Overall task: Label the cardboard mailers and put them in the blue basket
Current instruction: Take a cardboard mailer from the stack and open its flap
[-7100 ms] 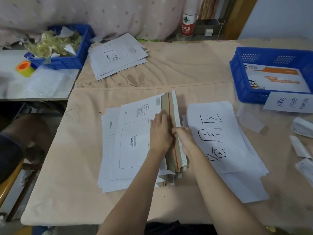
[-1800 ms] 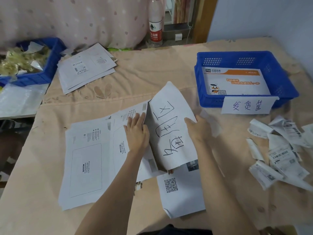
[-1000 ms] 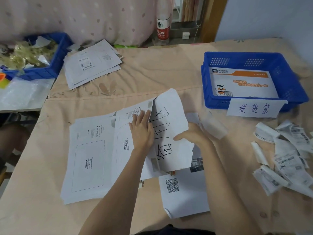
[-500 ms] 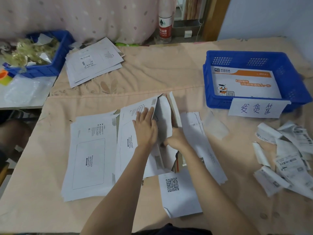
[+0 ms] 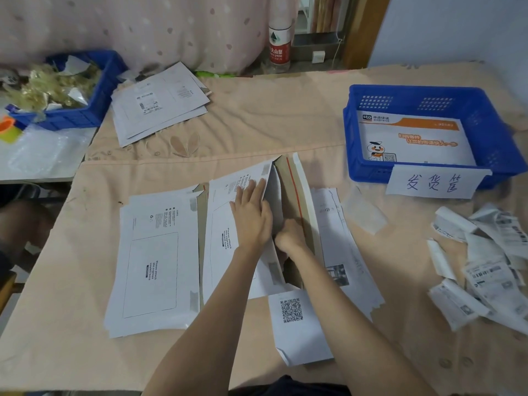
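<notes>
Since before, handwritten sheet gone; mailer lies lengthwise away, flap rightward.

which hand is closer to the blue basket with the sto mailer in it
Right. The right hand sits in the open mailer's mouth, on the side toward the blue basket; the left hand lies flat farther left.

Both forearms reached forward, bare, converging toward each other. The left hand lay flat, palm down, fingers together and extended — wrist straight. Just to its right the right hand was curled, fingers tucked under — knuckles up, touching the left hand's edge.
</notes>
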Tool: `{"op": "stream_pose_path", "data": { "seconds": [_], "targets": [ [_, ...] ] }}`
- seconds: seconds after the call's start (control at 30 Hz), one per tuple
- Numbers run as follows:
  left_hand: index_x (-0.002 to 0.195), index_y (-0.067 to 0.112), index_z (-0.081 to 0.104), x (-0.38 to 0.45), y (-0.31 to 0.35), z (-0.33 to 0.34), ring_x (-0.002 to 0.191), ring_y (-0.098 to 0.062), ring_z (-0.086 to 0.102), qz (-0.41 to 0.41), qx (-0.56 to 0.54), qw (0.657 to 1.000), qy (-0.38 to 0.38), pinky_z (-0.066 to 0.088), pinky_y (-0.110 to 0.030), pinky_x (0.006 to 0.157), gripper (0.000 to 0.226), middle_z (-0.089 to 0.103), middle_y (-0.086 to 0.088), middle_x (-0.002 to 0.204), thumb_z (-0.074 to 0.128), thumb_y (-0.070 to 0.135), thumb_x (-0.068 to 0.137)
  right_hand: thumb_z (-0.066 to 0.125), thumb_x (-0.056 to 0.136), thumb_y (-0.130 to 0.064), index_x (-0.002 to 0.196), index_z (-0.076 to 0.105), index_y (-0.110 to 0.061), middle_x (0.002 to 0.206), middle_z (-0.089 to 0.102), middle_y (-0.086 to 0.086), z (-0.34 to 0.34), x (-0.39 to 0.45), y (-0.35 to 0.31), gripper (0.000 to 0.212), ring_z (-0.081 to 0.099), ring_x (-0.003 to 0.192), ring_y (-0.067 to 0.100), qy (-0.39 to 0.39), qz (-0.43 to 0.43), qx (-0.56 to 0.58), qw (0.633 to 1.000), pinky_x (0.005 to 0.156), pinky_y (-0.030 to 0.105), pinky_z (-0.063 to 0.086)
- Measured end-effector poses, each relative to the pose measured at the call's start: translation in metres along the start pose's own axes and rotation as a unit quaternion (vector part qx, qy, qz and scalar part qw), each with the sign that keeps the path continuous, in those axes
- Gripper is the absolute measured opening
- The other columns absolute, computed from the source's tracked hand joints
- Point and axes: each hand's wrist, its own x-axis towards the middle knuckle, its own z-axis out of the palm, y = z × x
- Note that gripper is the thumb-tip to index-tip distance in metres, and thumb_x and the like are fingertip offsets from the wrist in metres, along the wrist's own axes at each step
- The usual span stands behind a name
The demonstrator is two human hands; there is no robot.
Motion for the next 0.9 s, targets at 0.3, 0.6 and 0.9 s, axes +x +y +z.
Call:
{"op": "stream_pose_path", "data": {
  "seconds": [0.3,0.6,0.9],
  "targets": [
    [0.141,0.021,0.046,-0.003,0.002,0.002,0.144,-0.029,0.018,0.011,0.025,1.0,-0.006,0.009,-0.051,0.115,0.06,0.036,-0.005,0.151,0.024,0.025,0.085,0.042,0.099,-0.01,0.103,0.059,-0.003,0.103,0.063,0.012,0.0,0.006,0.003,0.019,0.062,0.09,0.028,-0.066,0.034,-0.115,0.991,0.072,0.03,0.051],
    [0.145,0.023,0.038,-0.001,0.004,0.01,0.146,-0.028,0.01,-0.003,0.043,0.999,-0.02,0.006,-0.051,0.115,0.054,0.031,-0.003,0.153,0.025,0.023,0.093,0.058,0.089,-0.023,0.127,0.048,-0.008,0.127,0.052,0.011,-0.052,0.016,0.036,0.041,0.051,0.114,0.026,0.239,0.032,-0.016,0.97,0.083,0.031,0.04],
    [0.124,0.002,0.052,0.028,-0.015,0.009,0.114,-0.032,0.05,-0.087,-0.032,0.98,-0.174,0.033,-0.019,0.084,0.036,0.043,-0.016,0.123,0.037,0.018,0.095,0.044,0.086,-0.001,0.081,0.06,-0.017,0.071,0.056,-0.004,-0.049,0.029,0.035,0.023,0.048,0.063,0.012,0.12,-0.004,0.096,0.988,0.053,0.022,0.032]
  ]
}}
